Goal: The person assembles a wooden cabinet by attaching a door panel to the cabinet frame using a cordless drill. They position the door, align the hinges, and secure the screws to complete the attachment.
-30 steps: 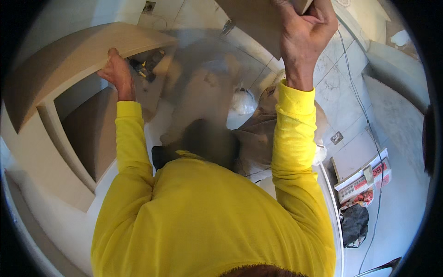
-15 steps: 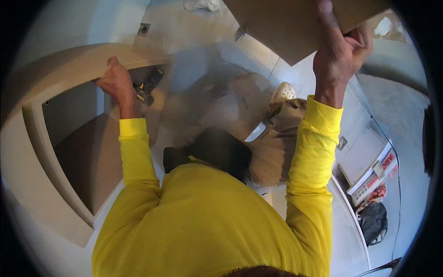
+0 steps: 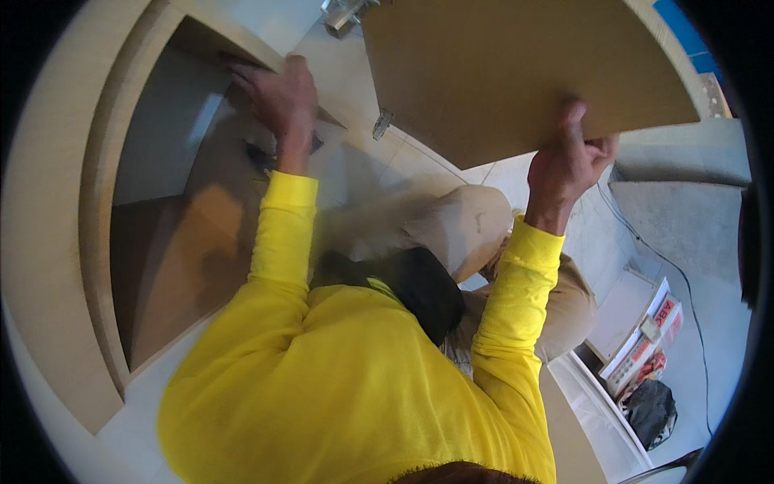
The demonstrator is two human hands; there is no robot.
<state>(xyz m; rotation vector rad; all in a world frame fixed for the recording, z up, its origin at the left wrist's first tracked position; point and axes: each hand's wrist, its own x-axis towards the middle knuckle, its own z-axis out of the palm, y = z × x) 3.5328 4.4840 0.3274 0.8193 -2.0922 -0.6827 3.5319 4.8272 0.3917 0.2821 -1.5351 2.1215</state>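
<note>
A brown cabinet door is held out at the upper right, with metal hinges on its left edge, one of them a cup hinge near the lower corner. My right hand grips its near edge, thumb on the broad face and fingers partly hidden beneath. At the left stands a pale wooden cabinet frame around an open compartment. My left hand clasps the frame's far edge, the thumb outside and the fingers reaching into the opening. Behind that wrist, a dark tool is mostly hidden.
My bent knees are below the door, over a tiled floor. On the right lie a long printed carton, a black bag and a cable running along the wall. Something blue shows behind the door.
The door has come further down and left into view, showing its hinges. The cabinet now looms larger at the left. My left hand's fingers have spread from a fist into the opening.
</note>
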